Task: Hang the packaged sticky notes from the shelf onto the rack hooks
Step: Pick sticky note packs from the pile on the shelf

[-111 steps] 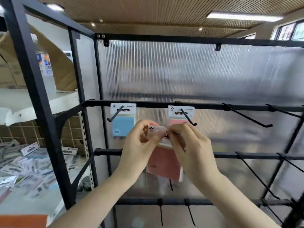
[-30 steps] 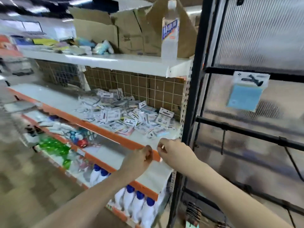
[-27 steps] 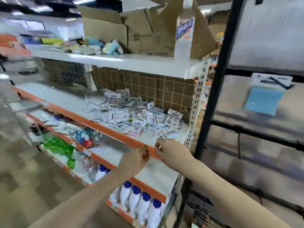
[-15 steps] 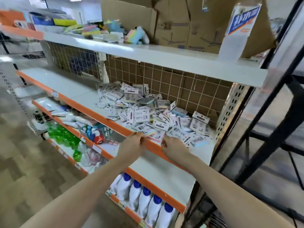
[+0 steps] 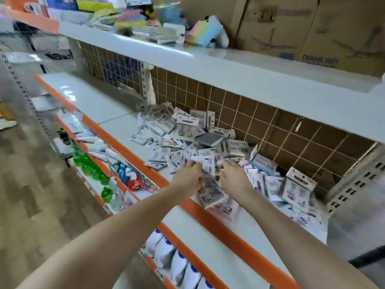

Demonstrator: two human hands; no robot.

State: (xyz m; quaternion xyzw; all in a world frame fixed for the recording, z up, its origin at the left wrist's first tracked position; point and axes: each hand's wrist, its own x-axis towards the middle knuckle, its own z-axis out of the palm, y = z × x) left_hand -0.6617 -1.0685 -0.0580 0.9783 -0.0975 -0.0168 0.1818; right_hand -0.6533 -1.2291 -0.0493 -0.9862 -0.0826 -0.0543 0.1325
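From the head camera, both arms reach out over a white shelf (image 5: 116,113) with an orange front lip, where a loose pile of packaged sticky notes (image 5: 187,132) lies scattered against a brown tiled back wall (image 5: 281,130). The left hand (image 5: 188,178) and right hand (image 5: 234,177) sit at the near edge of that pile, close together but apart, fingers bent down into the packs. Between them one packet (image 5: 211,192) tilts up off the shelf edge — the picture is blurred there, so I cannot tell whether either hand actually grasps it or merely touches it. The upper shelf (image 5: 229,67) carries cardboard boxes (image 5: 312,28) and pastel sponges (image 5: 202,32). Below are green bottles (image 5: 89,165) and, lower still, white bottles with blue caps (image 5: 173,261) — all in rows.
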